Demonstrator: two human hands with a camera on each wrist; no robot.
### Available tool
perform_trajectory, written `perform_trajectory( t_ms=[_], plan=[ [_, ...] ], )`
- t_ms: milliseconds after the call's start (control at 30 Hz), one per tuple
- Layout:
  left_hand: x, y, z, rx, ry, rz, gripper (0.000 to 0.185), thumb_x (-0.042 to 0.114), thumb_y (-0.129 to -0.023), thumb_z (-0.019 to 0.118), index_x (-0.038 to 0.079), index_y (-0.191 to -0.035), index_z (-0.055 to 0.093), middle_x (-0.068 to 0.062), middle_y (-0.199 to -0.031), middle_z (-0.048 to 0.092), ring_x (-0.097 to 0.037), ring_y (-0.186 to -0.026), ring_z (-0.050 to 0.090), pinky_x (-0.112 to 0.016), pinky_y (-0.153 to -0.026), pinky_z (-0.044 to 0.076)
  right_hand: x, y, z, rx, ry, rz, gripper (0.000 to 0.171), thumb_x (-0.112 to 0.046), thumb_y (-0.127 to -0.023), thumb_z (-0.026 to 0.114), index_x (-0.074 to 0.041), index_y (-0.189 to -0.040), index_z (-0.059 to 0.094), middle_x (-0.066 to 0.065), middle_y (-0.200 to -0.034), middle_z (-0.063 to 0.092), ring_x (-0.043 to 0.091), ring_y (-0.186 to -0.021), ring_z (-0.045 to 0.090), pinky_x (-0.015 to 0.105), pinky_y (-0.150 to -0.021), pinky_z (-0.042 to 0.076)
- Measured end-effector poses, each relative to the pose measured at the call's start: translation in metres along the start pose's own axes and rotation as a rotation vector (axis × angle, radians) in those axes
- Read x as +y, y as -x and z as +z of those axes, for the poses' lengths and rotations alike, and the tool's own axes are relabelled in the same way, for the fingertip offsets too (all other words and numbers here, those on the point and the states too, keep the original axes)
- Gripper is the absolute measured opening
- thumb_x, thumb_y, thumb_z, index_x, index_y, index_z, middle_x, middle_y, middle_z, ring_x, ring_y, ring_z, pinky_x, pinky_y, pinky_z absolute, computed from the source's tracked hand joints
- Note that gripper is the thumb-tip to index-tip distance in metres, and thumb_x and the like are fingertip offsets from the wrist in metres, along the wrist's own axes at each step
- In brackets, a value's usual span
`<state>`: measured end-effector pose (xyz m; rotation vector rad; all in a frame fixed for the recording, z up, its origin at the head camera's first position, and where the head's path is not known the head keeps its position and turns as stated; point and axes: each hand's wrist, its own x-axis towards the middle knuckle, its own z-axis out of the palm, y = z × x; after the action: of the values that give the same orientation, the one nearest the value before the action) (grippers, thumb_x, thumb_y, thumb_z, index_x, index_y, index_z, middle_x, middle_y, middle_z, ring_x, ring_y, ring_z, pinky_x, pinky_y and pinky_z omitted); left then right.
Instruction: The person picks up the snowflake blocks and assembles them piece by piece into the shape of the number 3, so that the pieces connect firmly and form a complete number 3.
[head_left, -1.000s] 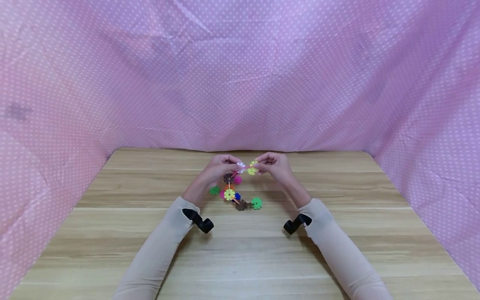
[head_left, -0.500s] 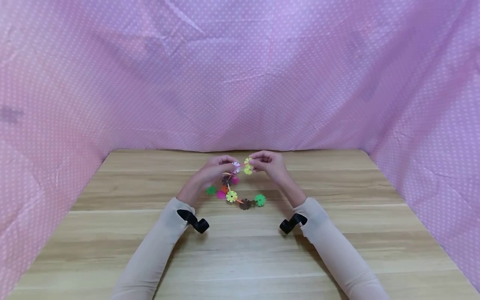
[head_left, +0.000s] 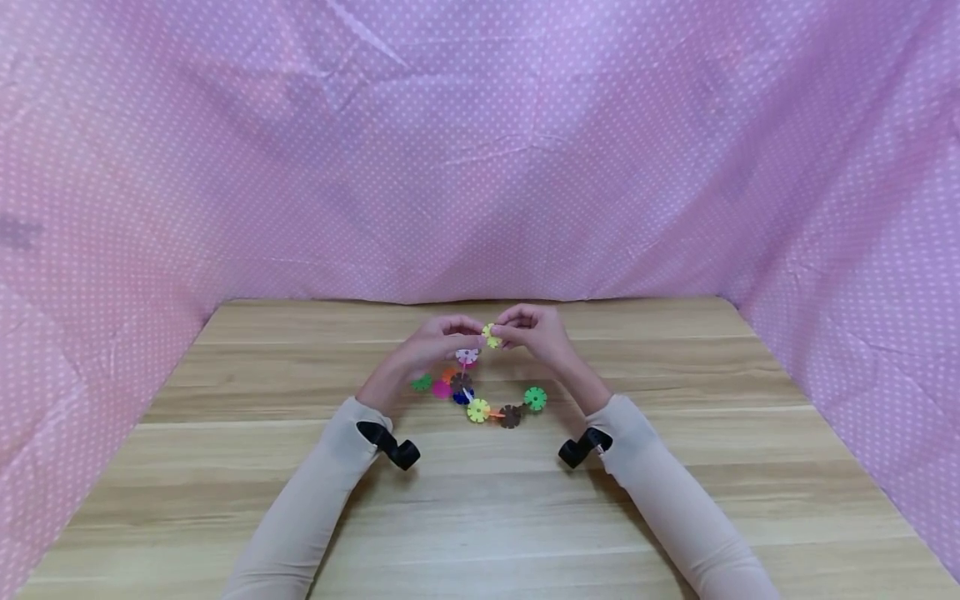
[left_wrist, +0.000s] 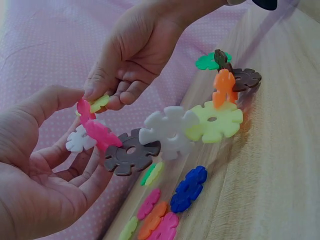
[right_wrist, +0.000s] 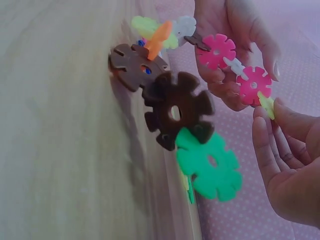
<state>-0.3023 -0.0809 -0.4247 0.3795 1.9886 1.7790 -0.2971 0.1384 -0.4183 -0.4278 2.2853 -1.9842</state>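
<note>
We are working over the middle of the wooden bench (head_left: 675,467), holding up one end of a chain of snowflake pieces (head_left: 480,392) and adding to it. Our left hand (head_left: 435,343) is pinching the chain's raised end, where a pink piece (left_wrist: 97,132) sits between thumb and fingers. Our right hand (head_left: 536,332) is pinching a yellow-green piece (head_left: 491,336) and pressing it edge-on against that pink piece. From the left wrist view the two are touching, though we cannot tell whether the slots are fully seated.

Below our hands, the chain is trailing down to the bench: a white piece (left_wrist: 167,131), brown ones and a green piece (right_wrist: 209,162) are already linked. Several loose pieces (left_wrist: 170,210) are lying flat on the bench just beneath the chain, so we judge joining is well under way, with more left to add.
</note>
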Motion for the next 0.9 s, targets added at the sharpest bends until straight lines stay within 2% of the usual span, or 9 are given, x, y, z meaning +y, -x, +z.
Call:
perform_trajectory(
  t_ms=[167, 367, 567, 700, 900],
  plan=[
    [0.003, 0.003, -0.002, 0.01, -0.03, 0.0, 0.029, 0.018, -0.097, 0.068, 0.005, -0.123, 0.064, -0.002, -0.111, 0.065, -0.016, -0.101, 0.061, -0.028, -0.085, 0.055, 0.0, -0.001, 0.002, -0.012, 0.012, -0.004, 0.019, -0.005, -0.093, 0.073, 0.009, -0.105, 0.069, -0.002, -0.082, 0.075, 0.021, -0.072, 0.073, 0.059, -0.085, 0.058],
    [0.006, 0.006, -0.003, 0.032, -0.074, -0.006, 0.029, 0.021, -0.097, 0.068, 0.007, -0.123, 0.064, -0.004, -0.114, 0.065, -0.017, -0.103, 0.06, -0.029, -0.086, 0.055, -0.004, 0.001, -0.006, -0.044, 0.046, 0.025, 0.025, -0.007, -0.094, 0.072, 0.008, -0.113, 0.067, 0.003, -0.089, 0.075, 0.027, -0.081, 0.074, 0.062, -0.089, 0.056],
    [0.004, 0.003, -0.003, 0.041, -0.063, -0.002, 0.03, 0.019, -0.096, 0.069, 0.007, -0.123, 0.064, -0.004, -0.111, 0.066, -0.016, -0.097, 0.062, -0.027, -0.083, 0.055, -0.007, -0.001, -0.022, -0.046, 0.118, 0.051, 0.025, -0.011, -0.095, 0.072, 0.004, -0.115, 0.069, 0.009, -0.094, 0.075, 0.043, -0.093, 0.071, 0.063, -0.09, 0.056],
    [0.003, 0.003, -0.004, 0.051, -0.053, -0.01, 0.028, 0.018, -0.096, 0.069, 0.007, -0.121, 0.065, -0.002, -0.108, 0.066, -0.015, -0.096, 0.061, -0.025, -0.084, 0.054, -0.008, -0.005, -0.028, -0.091, 0.186, 0.075, 0.026, -0.01, -0.096, 0.07, 0.005, -0.117, 0.068, 0.016, -0.1, 0.074, 0.046, -0.097, 0.07, 0.057, -0.087, 0.059],
    [0.003, 0.003, -0.006, 0.061, -0.042, -0.026, 0.028, 0.018, -0.096, 0.069, 0.008, -0.122, 0.065, -0.001, -0.108, 0.065, -0.015, -0.098, 0.061, -0.026, -0.085, 0.053, 0.0, -0.016, -0.035, -0.188, 0.349, 0.112, 0.027, -0.001, -0.093, 0.069, 0.009, -0.118, 0.065, 0.024, -0.104, 0.071, 0.04, -0.095, 0.068, 0.044, -0.077, 0.062]
  ],
)
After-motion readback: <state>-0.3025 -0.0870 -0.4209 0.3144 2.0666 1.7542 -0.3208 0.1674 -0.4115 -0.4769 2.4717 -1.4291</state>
